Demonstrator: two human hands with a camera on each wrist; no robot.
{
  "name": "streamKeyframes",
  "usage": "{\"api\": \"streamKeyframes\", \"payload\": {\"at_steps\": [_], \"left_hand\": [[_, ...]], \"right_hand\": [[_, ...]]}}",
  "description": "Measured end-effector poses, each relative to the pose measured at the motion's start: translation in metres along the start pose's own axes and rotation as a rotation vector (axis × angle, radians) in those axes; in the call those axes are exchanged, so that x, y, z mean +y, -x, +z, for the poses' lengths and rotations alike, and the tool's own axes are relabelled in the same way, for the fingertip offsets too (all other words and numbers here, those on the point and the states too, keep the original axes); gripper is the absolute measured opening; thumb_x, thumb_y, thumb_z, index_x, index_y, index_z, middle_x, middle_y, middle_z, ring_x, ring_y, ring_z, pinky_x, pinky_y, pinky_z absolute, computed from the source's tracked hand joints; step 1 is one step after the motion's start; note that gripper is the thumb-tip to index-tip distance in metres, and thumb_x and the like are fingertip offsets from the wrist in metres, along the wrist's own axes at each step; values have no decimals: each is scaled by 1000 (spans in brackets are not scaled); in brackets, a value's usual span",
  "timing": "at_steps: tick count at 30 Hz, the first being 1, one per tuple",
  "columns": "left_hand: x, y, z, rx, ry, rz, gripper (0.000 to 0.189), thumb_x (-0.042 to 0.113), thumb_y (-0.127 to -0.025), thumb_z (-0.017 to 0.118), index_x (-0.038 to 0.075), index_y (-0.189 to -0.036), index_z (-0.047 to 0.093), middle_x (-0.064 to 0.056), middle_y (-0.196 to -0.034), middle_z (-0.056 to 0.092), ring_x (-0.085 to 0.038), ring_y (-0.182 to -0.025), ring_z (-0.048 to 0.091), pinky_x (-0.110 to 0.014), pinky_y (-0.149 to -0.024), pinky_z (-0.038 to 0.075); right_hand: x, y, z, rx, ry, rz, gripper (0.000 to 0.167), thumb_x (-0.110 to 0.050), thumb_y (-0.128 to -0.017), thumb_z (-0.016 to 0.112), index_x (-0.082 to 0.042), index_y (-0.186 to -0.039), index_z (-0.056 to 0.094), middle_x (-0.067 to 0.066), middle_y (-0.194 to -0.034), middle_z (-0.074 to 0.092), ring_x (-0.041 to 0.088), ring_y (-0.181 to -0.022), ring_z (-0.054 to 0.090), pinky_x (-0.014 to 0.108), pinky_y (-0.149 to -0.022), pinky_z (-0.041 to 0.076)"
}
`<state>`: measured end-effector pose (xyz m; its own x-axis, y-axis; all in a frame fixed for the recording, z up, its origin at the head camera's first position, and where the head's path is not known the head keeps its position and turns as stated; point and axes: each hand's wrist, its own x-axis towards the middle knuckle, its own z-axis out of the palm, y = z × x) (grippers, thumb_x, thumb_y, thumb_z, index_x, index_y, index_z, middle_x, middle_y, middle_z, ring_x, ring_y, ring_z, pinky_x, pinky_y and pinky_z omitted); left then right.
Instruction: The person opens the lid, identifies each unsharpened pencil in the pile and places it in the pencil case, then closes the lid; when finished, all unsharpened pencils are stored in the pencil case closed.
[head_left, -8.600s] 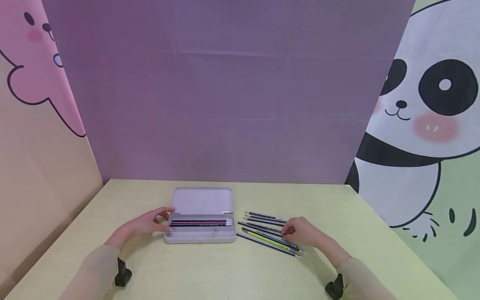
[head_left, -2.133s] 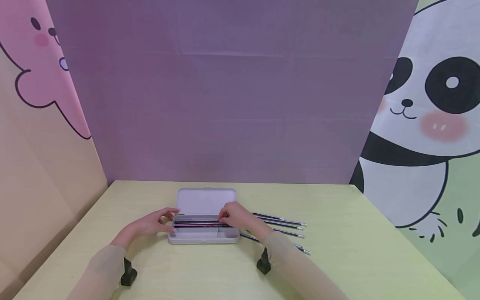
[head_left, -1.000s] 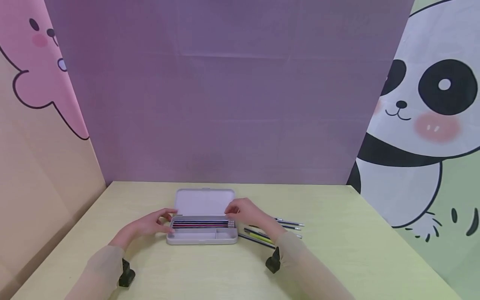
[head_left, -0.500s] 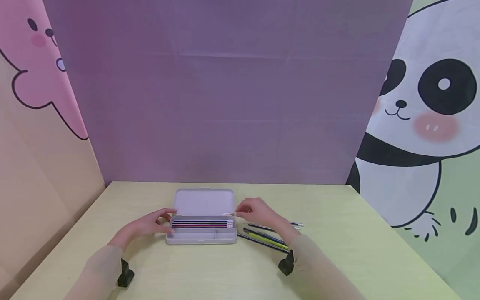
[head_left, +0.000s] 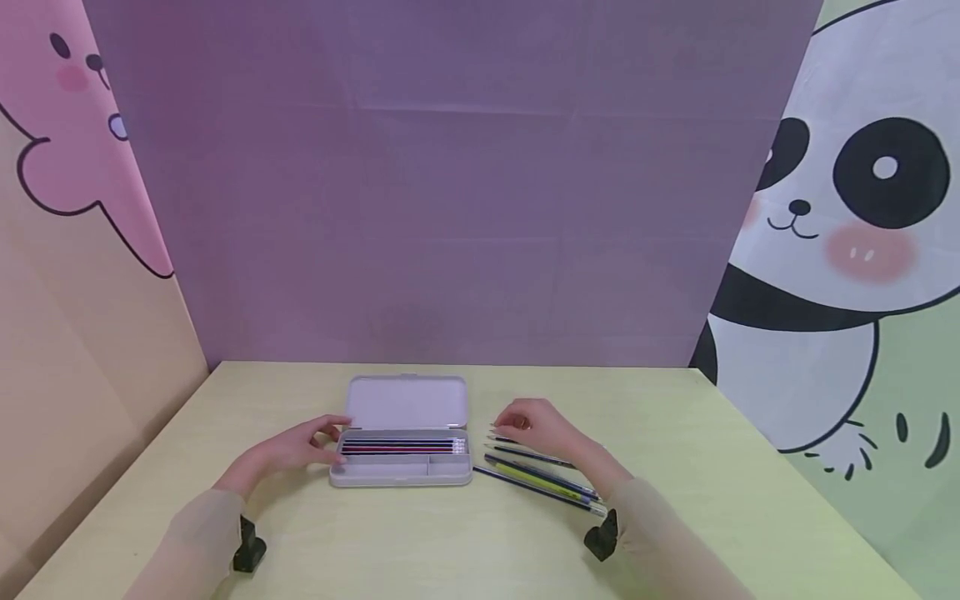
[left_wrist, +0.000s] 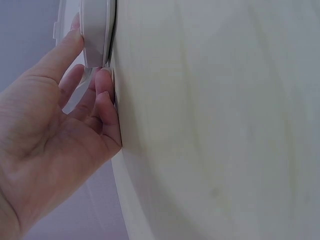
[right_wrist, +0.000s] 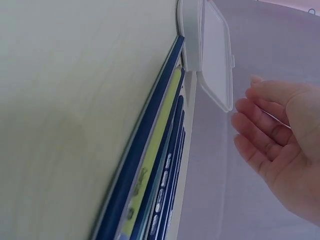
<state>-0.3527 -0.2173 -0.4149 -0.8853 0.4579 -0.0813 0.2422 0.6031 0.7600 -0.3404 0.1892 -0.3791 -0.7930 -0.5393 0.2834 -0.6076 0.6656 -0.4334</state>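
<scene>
A pale lilac pencil case (head_left: 375, 481) lies with its lid (head_left: 407, 402) folded back. Several striped pencils (head_left: 401, 447) sit side by side in its rear compartment. My left hand (head_left: 292, 444) holds the case's left end, thumb on the end wall and index finger by the lid hinge; in the left wrist view the other fingers curl beneath thumb level. My right hand (head_left: 543, 429) hovers right of the case, above loose pencils. The right wrist view shows this hand (right_wrist: 275, 130) with loosely bent fingers and nothing in them.
Several dark pencils (head_left: 536, 492) and a yellow pencil (head_left: 525, 478) lie slanted on the table (head_left: 420, 542), right of the case. The front compartments of the case hold nothing visible. A purple backdrop (head_left: 465, 208) stands behind the table.
My right hand was over the case with a pencil; it has since moved right, off the case, without it. More pencils lie inside than at first. My left hand stays put.
</scene>
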Motion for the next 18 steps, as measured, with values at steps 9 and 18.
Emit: {"api": "streamKeyframes", "payload": {"at_steps": [9,18], "left_hand": [[1,0,0,0,1,3,73,30,-80,74,8,-140,38,-12,-118,49,-26,-101,51,-43,-89,41],[5,3,1,5,-4,-16,72,28,-81,74,9,-140,38,-13,-119,49,-27,-102,51,-44,-90,41]], "right_hand": [[8,21,-7,9,-12,3,20,-22,-89,64,-6,-99,69,-3,-86,66,3,-72,56,21,-67,48],[18,41,-19,33,-3,2,18,-19,-89,63,-5,-100,68,-2,-87,67,4,-74,57,22,-68,48]]}}
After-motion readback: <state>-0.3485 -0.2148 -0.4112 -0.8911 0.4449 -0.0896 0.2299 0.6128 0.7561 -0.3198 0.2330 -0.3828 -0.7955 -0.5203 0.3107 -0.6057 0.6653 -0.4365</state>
